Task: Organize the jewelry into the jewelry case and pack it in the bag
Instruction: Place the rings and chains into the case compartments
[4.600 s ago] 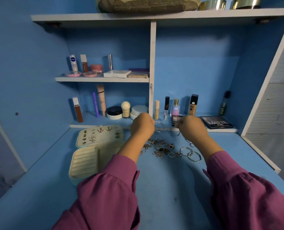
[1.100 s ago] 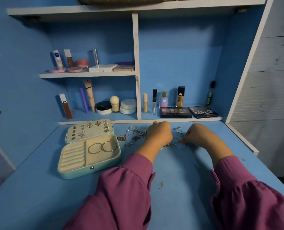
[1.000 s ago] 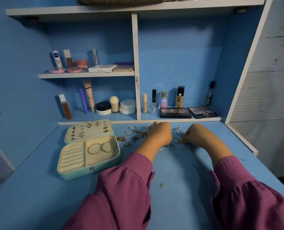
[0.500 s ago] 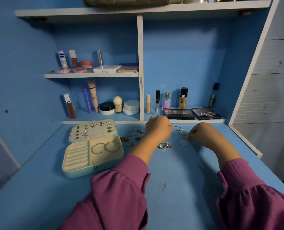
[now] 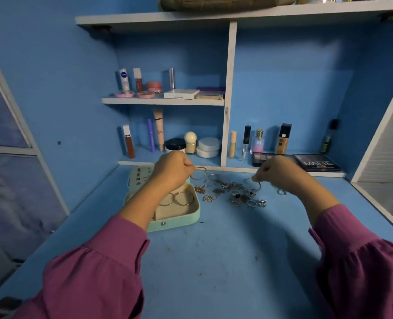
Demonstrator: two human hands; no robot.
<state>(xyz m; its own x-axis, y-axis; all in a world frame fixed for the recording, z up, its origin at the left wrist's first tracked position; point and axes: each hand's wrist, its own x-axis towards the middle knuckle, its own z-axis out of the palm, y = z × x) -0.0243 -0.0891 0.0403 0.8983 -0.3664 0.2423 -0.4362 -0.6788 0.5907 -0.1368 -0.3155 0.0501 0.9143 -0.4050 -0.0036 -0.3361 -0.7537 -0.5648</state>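
A blue desk (image 5: 213,261) sits under blue walls and white shelves holding cosmetics. Taking the jewelry case (image 5: 174,217) as the landmark: it lies open at the desk's left-centre, mint green outside with a cream lining, a snap button on its front wall, small earrings pinned in its raised lid and two large hoop earrings (image 5: 179,198) lying in its tray. The left hand (image 5: 171,172) hovers over the case, fingers curled, pinching a thin hoop (image 5: 200,173) at its tip. Right of the case a loose pile of jewelry (image 5: 232,192) spreads across the desk: rings, hoops, small ornate pieces. Further right, the right hand (image 5: 280,172) pinches another thin hoop (image 5: 255,184) above the pile. Behind the case, a tube reads "NIVEA" (image 5: 124,80); behind the pile, a bottle reads "SB" (image 5: 259,141) and a dark palette reads "MATTE" (image 5: 317,162).
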